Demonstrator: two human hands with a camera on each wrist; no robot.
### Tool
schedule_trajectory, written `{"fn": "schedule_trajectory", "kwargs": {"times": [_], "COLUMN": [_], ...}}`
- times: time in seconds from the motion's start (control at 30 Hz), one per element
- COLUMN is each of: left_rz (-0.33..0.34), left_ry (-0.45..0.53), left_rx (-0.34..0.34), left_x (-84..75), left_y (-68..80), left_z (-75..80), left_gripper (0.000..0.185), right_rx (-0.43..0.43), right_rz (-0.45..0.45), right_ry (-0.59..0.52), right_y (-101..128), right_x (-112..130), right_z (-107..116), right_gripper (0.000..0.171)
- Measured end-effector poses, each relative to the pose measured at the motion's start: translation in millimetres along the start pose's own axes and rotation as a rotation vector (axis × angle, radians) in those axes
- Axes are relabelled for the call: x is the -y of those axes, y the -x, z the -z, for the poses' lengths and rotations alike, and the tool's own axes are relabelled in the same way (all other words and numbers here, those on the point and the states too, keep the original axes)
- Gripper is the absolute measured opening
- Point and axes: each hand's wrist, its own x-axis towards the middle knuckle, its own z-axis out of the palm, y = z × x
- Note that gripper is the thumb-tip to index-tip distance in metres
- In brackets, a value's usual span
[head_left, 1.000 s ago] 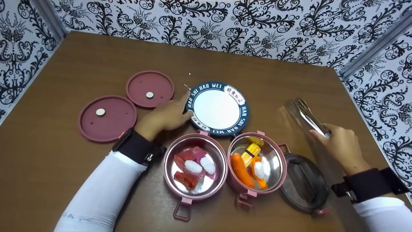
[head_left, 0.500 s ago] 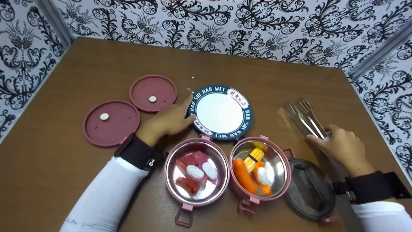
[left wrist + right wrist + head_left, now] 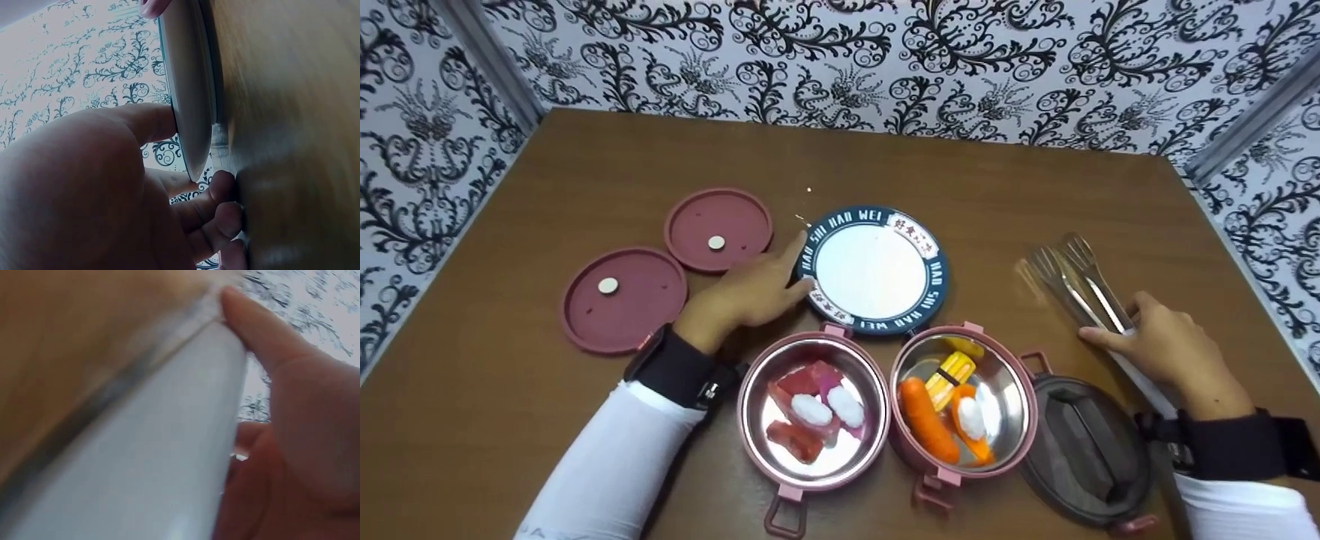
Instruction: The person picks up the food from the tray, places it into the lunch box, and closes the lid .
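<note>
My left hand (image 3: 793, 268) holds the left rim of a white plate (image 3: 872, 268) with a dark blue lettered border, index finger laid along the edge and thumb lower down. In the left wrist view the plate (image 3: 188, 84) stands edge-on with the thumb against it and the other fingers (image 3: 216, 211) curled on the wood. My right hand (image 3: 1114, 321) grips metal tongs (image 3: 1072, 279) by the handle, their tips pointing away over the table. The right wrist view shows the pale tongs handle (image 3: 152, 455) under the thumb.
Two pink steel containers sit near me: the left container (image 3: 750, 420) holds toy sushi, the right container (image 3: 1020, 390) holds a carrot, corn and other pieces. A dark lid (image 3: 1084, 450) lies beside them. Two pink lids (image 3: 718, 229) (image 3: 622, 298) lie left. Patterned walls enclose the brown table (image 3: 960, 187).
The head view has tilted, so everything sits a little lower in the frame. Both hands keep their holds; the tongs have barely shifted.
</note>
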Motion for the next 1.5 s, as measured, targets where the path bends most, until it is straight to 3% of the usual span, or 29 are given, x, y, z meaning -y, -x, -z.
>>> {"fn": "schedule_trajectory", "kwargs": {"times": [0.33,0.57,0.7,0.9,1.07,1.27,1.37,1.5], "left_rz": [0.024,0.024,0.047,0.093,0.152,0.124,0.100,0.021], "left_ry": [-0.010,-0.011,-0.043,-0.227,-0.431,-0.486,-0.497,-0.445], "left_rx": [-0.015,0.007,-0.048,-0.211,-0.222,-0.237,-0.245,-0.245], "left_x": [3.3,-8.5,-14.2,-5.9,10.7,14.0,14.5,15.4], "left_y": [7.4,3.3,6.5,12.9,19.4,18.5,18.3,18.6], "left_z": [0.7,3.6,10.9,27.4,30.0,29.3,30.4,31.7], "left_gripper": [0.081,0.080,0.076,0.059,0.040,0.014,0.012,0.015], "right_rx": [0.006,-0.029,-0.035,-0.030,-0.034,-0.022,-0.021,-0.017], "right_rz": [0.012,0.007,0.010,-0.008,-0.008,-0.005,-0.007,-0.012], "right_ry": [-0.041,-0.044,-0.056,-0.068,-0.064,-0.065,-0.069,-0.069], "right_y": [-5.6,-2.7,-2.9,-0.7,-1.7,-3.4,-2.3,-1.2], "right_x": [-0.3,-6.6,-6.4,-6.4,-5.8,-8.0,-7.8,-7.8], "right_z": [-2.7,-3.1,-2.5,-3.1,-5.5,-6.4,-6.7,-4.9], "right_gripper": [0.076,0.071,0.073,0.076,0.079,0.082,0.084,0.090]}}
